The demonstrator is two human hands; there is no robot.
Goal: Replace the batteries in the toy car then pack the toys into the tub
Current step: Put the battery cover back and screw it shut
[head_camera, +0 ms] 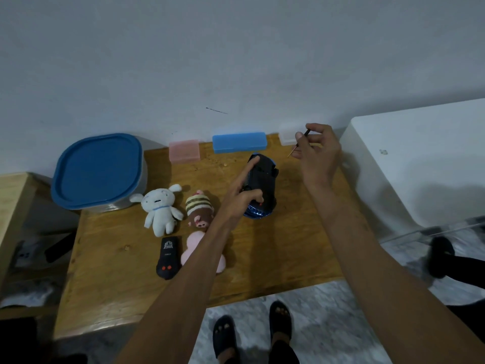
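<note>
The blue and black plastic toy car (262, 187) lies belly-up on the wooden table (118, 279), toward its far right part, with the dark underside facing you. Your left hand (242, 191) steadies it: the index finger lies stretched along the chassis and the other fingers curl against the near end. That hold looks light; if you press the tool down hard, the car may well skid or roll on its curved roof, and the tip could slip out of the screw and mar the head. Your right hand (316, 151) hovers above and to the right of the car, apart from it, pinching a thin dark screwdriver (299, 143) between fingertips, tip slanting down and left. A pinch that fine risks dropping the tool, and any freed screw would be easily lost on the crumb-strewn wood. Whether the battery cover is fastened cannot be told. The round grey tub with the blue lid (98, 172) sits closed at the table's far left corner, well apart.
</note>
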